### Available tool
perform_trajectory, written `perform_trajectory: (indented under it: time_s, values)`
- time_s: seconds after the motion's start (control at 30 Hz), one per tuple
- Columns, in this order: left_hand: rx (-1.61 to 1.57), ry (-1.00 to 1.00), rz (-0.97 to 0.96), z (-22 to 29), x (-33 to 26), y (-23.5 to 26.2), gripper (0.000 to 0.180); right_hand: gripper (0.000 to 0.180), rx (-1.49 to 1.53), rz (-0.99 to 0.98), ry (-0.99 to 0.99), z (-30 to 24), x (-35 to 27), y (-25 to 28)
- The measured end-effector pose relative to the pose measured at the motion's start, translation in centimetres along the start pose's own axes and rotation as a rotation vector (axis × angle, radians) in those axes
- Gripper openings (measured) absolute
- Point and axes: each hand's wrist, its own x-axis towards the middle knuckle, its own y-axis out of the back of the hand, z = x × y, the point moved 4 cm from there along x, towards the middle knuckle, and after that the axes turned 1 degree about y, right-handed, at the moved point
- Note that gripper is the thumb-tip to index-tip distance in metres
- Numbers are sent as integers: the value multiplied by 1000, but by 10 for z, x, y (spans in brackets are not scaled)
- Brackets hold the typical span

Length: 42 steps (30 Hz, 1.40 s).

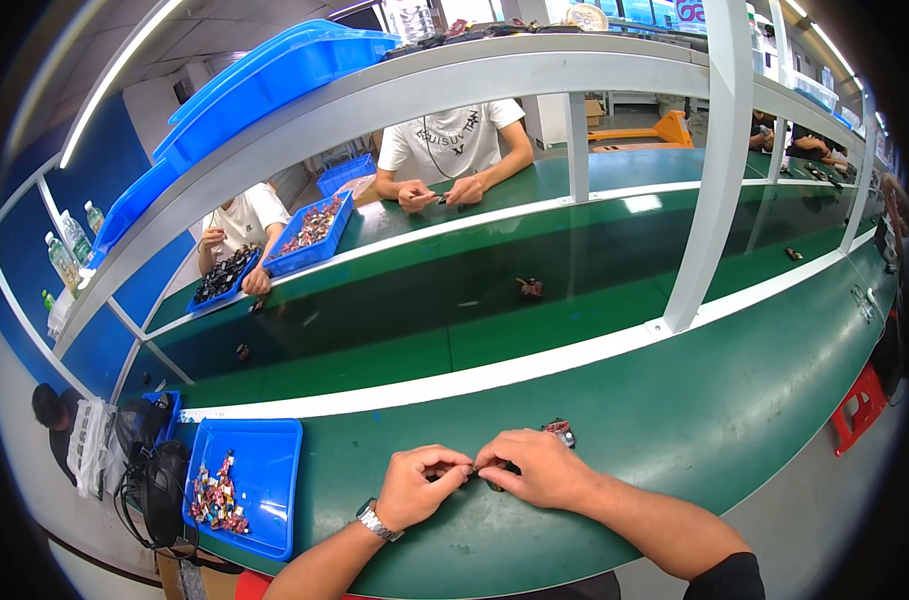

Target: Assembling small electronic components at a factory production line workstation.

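Observation:
Above the green worktop, my left hand (pixel 422 486), with a silver watch at its wrist, is closed in a pinch. My right hand (pixel 540 470) meets it, thumb and fingertips also pinched together. Whatever lies between the fingertips is tiny and mostly hidden. A small dark piece (pixel 494 487) shows just under my right fingers; I cannot tell if it is held. Just beyond my right knuckles lies a small red and silver component (pixel 559 432). To the left of my hands sits a blue tray (pixel 277 480) with a pile of small reddish, multicoloured parts (pixel 217 500).
A white rail (pixel 424 393) separates my worktop from a green conveyor belt (pixel 394 355) carrying a few small parts. A grey upright post (pixel 716 190) stands ahead to the right. Across the belt, two people handle parts near blue trays (pixel 319 245). Black bags (pixel 159 485) crowd the left end.

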Motion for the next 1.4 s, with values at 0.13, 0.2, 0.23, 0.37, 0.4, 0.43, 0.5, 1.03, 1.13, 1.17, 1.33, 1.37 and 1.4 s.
perform_trajectory:
  time_s: [0.13,0.2,0.23,0.37,0.4,0.43,0.5,1.03,1.13,1.17,1.33,1.37,1.4]
  values:
    - [-11,-16,3,-3,0,0,12,14,12,0,-21,0,0,2]
    - [-4,-22,7,-3,0,0,12,14,13,-1,-22,1,0,1]
    - [-4,-22,6,-3,0,0,12,14,13,-1,-23,1,0,1]
    - [55,-39,4,1,0,-1,11,14,5,-2,-23,1,0,1]
    - [108,-57,-9,3,0,-2,11,14,9,-1,-20,1,-1,1]
    - [107,-58,-10,4,0,-2,11,14,13,0,-18,1,-1,1]
    - [99,-47,-26,5,-1,-3,13,14,22,-3,-18,2,-1,1]
    - [694,-333,63,20,7,-16,30,7,251,-407,-47,15,2,10]
    - [769,-331,-2,18,10,-23,33,7,233,-416,56,9,0,16]
    - [798,-331,-43,15,11,-24,35,6,240,-404,94,12,-1,12]
    - [751,-329,-54,14,2,-14,24,7,237,-466,85,7,0,2]
    - [641,-196,-64,13,4,-14,23,5,167,-479,111,5,-1,5]
    - [533,-53,-72,10,4,-14,21,5,171,-468,111,6,-3,4]
